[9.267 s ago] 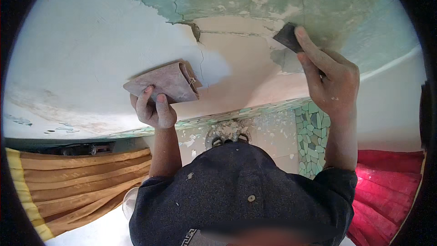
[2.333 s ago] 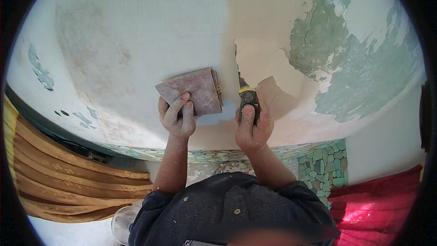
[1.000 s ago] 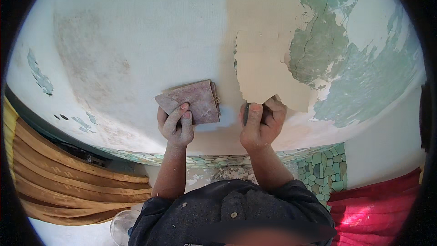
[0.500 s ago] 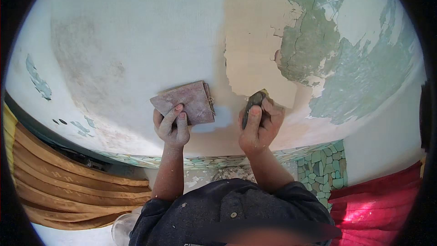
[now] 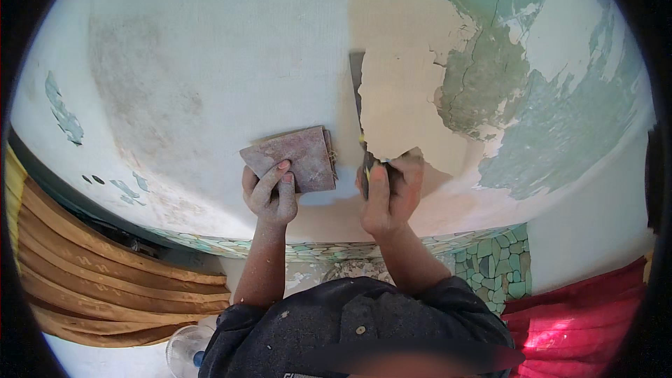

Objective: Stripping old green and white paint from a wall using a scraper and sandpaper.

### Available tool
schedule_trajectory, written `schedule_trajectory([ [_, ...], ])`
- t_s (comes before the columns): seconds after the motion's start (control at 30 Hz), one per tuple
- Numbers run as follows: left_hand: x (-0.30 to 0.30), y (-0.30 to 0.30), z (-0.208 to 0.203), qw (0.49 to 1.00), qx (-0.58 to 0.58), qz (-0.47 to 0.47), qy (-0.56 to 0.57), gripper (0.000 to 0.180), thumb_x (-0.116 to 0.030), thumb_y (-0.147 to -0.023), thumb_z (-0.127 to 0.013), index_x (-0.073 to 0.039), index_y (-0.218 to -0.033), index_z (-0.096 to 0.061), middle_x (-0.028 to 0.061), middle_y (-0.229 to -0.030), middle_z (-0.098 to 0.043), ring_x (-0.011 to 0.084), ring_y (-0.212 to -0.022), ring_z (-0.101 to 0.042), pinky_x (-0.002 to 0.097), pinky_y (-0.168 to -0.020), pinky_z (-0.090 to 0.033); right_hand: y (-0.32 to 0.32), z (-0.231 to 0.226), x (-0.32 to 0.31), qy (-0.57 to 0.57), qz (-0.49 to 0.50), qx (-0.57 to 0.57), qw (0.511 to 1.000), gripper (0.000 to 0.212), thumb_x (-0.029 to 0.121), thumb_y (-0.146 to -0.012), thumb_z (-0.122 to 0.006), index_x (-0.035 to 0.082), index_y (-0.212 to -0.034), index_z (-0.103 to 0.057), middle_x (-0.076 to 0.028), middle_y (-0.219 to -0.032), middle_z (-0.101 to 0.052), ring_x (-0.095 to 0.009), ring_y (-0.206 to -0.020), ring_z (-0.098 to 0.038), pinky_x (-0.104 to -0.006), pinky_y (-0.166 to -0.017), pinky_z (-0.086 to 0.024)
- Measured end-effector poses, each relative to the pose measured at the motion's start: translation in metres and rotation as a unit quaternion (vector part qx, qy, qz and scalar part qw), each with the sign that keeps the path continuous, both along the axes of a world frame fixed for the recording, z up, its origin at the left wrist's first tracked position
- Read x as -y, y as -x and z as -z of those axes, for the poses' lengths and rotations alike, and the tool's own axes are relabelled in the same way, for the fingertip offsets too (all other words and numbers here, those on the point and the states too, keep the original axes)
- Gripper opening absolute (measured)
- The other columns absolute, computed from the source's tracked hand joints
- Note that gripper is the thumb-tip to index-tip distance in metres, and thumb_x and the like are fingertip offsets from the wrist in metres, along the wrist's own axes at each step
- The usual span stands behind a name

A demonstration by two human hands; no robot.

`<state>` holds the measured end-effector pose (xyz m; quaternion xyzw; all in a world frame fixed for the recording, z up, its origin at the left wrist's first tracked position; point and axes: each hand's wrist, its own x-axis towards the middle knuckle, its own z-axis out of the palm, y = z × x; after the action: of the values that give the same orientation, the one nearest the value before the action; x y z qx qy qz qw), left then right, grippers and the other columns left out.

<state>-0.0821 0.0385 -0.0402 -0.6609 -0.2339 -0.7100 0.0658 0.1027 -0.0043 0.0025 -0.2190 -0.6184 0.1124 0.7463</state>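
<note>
My left hand (image 5: 269, 192) grips a folded sheet of reddish, dusty sandpaper (image 5: 297, 161), thumb and fingers pinching its lower edge. To its right, my right hand (image 5: 388, 199) is closed round the dark and yellow handle of a putty knife (image 5: 356, 84). A dark strip of its blade shows upright along the left side of a pale beige area; I cannot tell how much of the beige lies on the blade and how much on the wall. Both hands are held up before a whitish wall (image 5: 280, 49), with pale dust on the left one.
Flaking green paint (image 5: 490, 77) with cracks covers the wall's right part. A brownish stain (image 5: 143, 63) marks its left. Below runs green stone-pattern tiling (image 5: 497, 259). An orange-brown curtain (image 5: 112, 273) hangs lower left, a red curtain (image 5: 574, 329) lower right. A fan (image 5: 183, 350) stands lower left.
My right hand has turned and moved slightly left and down, and the knife's dark blade strip now shows. The left hand still holds the sandpaper. The wall has shifted slightly right in view.
</note>
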Motion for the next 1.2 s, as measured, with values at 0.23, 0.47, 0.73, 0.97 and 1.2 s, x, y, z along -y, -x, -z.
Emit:
schedule_trajectory([
  [0.23,0.0,-0.002,-0.008,1.0,0.011,-0.01,-0.006,0.02,-0.001,-0.083,-0.064,-0.003,-0.102,-0.068,0.0186,-0.109,-0.058,0.0305,-0.095,-0.06,0.0381,-0.082,-0.049,0.031,-0.005,0.005,0.09,-0.062,-0.053,0.993,0.028,0.007,-0.099,-0.044,0.004,-0.123,-0.031,-0.016,-0.096,-0.054,-0.014,-0.057,-0.052,-0.0242,-0.044,-0.041],
  [0.47,0.0,0.004,0.001,1.0,-0.011,-0.012,0.003,0.017,-0.006,-0.088,-0.063,-0.004,-0.105,-0.066,0.0204,-0.115,-0.055,0.0339,-0.104,-0.059,0.0423,-0.089,-0.048,0.029,-0.026,0.002,0.064,-0.035,-0.122,0.99,0.027,0.008,-0.099,-0.046,0.003,-0.122,-0.032,-0.013,-0.092,-0.053,-0.015,-0.057,-0.052,-0.024,-0.041,-0.039],
  [0.73,0.001,0.005,0.0,1.0,-0.013,0.002,0.001,0.017,-0.007,-0.089,-0.062,-0.004,-0.105,-0.066,0.0207,-0.114,-0.056,0.0331,-0.102,-0.059,0.0419,-0.086,-0.048,-0.015,0.0,-0.001,0.018,0.083,0.052,0.995,0.022,0.004,-0.096,-0.051,0.0,-0.116,-0.044,-0.01,-0.093,-0.054,-0.015,-0.058,-0.054,-0.0236,-0.047,-0.044],
  [0.97,-0.001,0.004,0.001,1.0,-0.023,0.007,0.001,0.017,-0.006,-0.089,-0.062,-0.003,-0.106,-0.065,0.0212,-0.115,-0.056,0.033,-0.101,-0.059,0.042,-0.086,-0.048,-0.014,0.003,0.003,0.018,0.105,-0.03,0.994,0.037,0.007,-0.099,-0.049,-0.001,-0.133,-0.039,-0.016,-0.118,-0.054,-0.021,-0.075,-0.062,-0.0315,-0.068,-0.051],
  [1.2,-0.003,0.001,-0.003,1.0,-0.006,-0.001,-0.004,0.016,-0.006,-0.089,-0.062,-0.002,-0.104,-0.067,0.0213,-0.115,-0.055,0.0331,-0.103,-0.058,0.0421,-0.087,-0.048,-0.056,-0.035,0.024,0.064,0.101,0.02,0.993,0.046,0.007,-0.1,-0.041,-0.002,-0.144,-0.03,-0.015,-0.107,-0.057,-0.011,-0.058,-0.048,-0.0225,-0.051,-0.042],
])
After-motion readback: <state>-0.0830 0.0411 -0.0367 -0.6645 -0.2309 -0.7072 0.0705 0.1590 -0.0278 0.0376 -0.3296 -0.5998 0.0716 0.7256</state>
